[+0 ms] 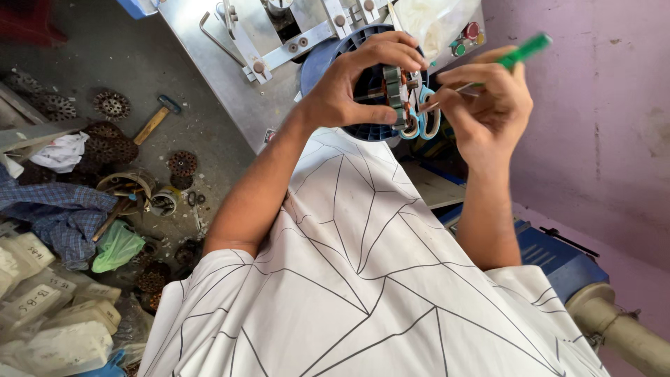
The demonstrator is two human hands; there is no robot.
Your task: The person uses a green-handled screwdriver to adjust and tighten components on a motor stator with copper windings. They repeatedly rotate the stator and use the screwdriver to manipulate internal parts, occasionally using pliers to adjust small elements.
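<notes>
Above machine [230, 77]: left hand [349, 84] (fingers arched) on stator [395, 94]

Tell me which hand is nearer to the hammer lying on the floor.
Left. The left hand is raised in front of the grey machine, gripping a small stator, up and to the right of the hammer. The right hand, pinching a green-handled tool, is further right, beyond it.

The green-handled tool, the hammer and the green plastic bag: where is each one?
green-handled tool [525, 50]: head view, on its green handle above the right hand.
hammer [151, 124]: head view, mid wooden handle, on the floor.
green plastic bag [116, 248]: head view, middle of the crumpled bag.
</notes>
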